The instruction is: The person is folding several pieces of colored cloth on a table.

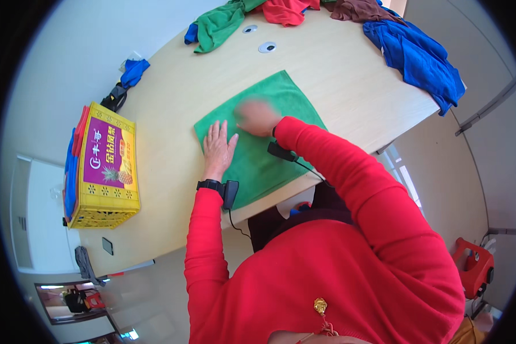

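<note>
A green towel [261,160] is spread flat on the pale wooden table, its near edge close to the table's front edge. My left hand [218,150] lies flat on the towel's left part with fingers stretched out. My right hand [257,117] is over the towel's upper middle, just right of the left hand; motion smears it, so its fingers cannot be made out. Both wrists carry black straps with small dark devices and cables.
A yellow plastic crate [106,209] with a purple printed panel stands on the left, cloths over its far side. A phone [108,246] lies near it. Crumpled green [221,26], red [284,10], brown [361,10] and blue cloths [413,54] lie along the far side. Round cable covers [267,47] sit in the tabletop.
</note>
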`<state>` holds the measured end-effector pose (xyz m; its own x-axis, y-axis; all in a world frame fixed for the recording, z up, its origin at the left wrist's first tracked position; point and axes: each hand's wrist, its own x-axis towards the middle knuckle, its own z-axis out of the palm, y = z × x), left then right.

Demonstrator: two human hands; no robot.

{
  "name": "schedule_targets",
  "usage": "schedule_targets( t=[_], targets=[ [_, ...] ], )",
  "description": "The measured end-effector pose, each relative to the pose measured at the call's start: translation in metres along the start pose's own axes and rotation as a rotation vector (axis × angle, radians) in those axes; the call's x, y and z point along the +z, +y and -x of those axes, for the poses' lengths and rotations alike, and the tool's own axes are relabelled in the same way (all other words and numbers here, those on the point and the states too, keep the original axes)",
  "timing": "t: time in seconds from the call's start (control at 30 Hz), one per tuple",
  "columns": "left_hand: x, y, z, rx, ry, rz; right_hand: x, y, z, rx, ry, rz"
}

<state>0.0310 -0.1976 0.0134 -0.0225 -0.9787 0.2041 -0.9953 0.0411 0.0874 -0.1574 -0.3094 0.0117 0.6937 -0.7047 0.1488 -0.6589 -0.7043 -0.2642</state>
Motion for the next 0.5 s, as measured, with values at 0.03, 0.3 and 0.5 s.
schedule_targets(
  t=[0.03,0.3,0.5],
  targets=[
    [0.006,-0.006,-0.004,0.008,0.004,-0.007,0.004,0.002,-0.003,-0.014,0.013,0.030],
    [0.023,-0.007,-0.008,-0.067,0.036,-0.027,-0.012,0.104,-0.003,0.191,0.092,0.091],
    [0.024,-0.011,-0.008,-0.059,0.048,-0.009,-0.023,0.107,-0.006,0.262,0.065,0.120]
  ],
)
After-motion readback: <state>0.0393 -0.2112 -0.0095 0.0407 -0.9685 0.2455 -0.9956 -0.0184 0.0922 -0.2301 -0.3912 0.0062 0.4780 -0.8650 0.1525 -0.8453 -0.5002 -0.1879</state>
